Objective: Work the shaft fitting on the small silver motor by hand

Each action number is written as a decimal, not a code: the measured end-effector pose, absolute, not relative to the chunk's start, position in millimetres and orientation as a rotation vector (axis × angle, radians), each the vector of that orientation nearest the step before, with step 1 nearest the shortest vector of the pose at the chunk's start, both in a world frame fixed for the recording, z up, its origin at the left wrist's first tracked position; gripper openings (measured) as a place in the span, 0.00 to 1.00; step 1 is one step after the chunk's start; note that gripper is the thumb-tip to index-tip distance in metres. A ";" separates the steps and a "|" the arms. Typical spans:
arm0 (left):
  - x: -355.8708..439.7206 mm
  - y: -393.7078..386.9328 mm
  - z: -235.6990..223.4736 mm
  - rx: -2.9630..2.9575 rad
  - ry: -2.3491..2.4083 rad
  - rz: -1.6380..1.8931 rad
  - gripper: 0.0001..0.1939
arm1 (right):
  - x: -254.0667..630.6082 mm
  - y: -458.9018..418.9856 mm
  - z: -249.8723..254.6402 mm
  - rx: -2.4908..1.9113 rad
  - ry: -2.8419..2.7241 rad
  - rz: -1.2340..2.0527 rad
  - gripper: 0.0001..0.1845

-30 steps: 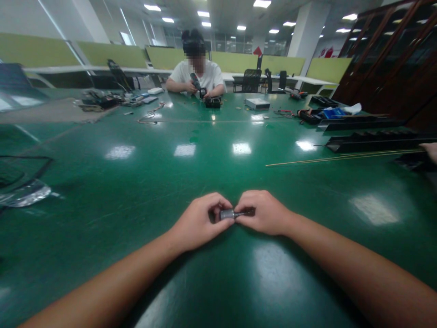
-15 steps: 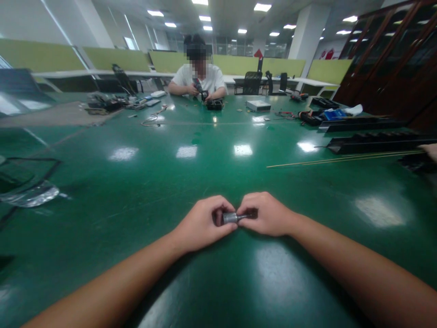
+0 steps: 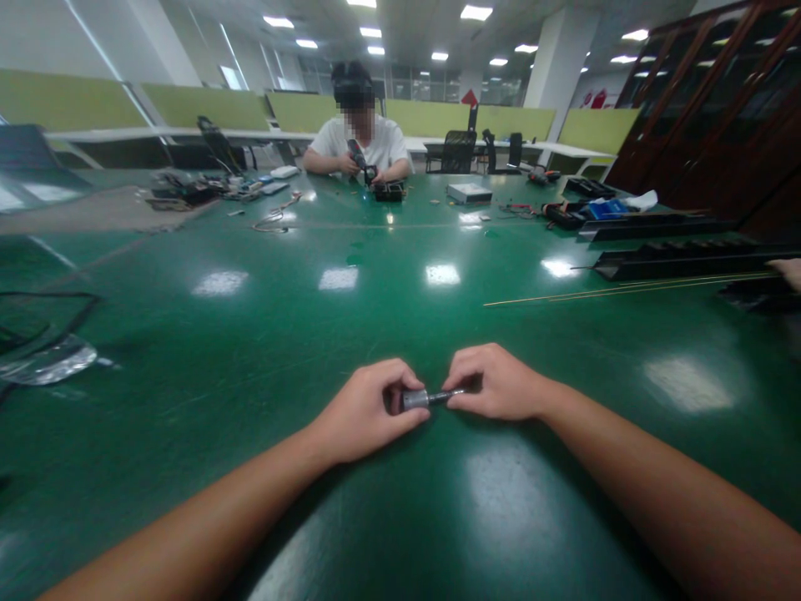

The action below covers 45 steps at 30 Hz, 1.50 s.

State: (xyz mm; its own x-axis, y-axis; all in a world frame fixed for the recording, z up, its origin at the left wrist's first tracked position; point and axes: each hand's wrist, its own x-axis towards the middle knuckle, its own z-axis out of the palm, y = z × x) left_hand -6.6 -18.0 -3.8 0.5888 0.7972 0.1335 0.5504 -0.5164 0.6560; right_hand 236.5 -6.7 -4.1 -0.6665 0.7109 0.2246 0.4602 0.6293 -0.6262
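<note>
Both of my hands rest on the green table (image 3: 250, 351) near its front edge. My left hand (image 3: 366, 409) is closed round a small silver metal cylinder (image 3: 414, 399). A thin dark rod (image 3: 445, 395) sticks out of the cylinder to the right. My right hand (image 3: 497, 384) pinches the far end of that rod with its fingertips. The two hands are a short gap apart, with the cylinder and rod bridging them just above the tabletop.
A person in a white shirt (image 3: 363, 142) sits across the table handling a dark tool. Long black trays (image 3: 688, 259) and thin brass rods (image 3: 626, 289) lie at the right. A clear bag with black cable (image 3: 43, 355) sits at the left. Another person's hand (image 3: 789, 271) shows at the right edge.
My right hand has slid a little to the right, away from the left one, and more of the dark rod now shows between the hands.
</note>
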 end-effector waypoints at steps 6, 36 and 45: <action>-6.1 -17.9 -3.8 2.240 1.056 0.580 0.09 | 242.3 -3.8 -0.6 -1.000 -2.444 0.785 0.06; -6.4 -16.7 -3.1 2.315 0.966 0.653 0.08 | 224.5 -7.0 -8.6 -0.948 -2.361 0.785 0.06; -3.9 -16.8 -2.2 2.228 1.055 0.623 0.08 | 217.7 -9.8 -16.3 -0.882 -2.321 0.673 0.06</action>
State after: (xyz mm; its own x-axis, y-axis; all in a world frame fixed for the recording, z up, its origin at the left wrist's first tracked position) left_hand -3.9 -16.8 -2.2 0.5762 0.8020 0.1577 0.5258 -0.5114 0.6797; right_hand 217.7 -9.8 -16.3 -0.6260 0.7108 0.3208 0.4291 0.6574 -0.6194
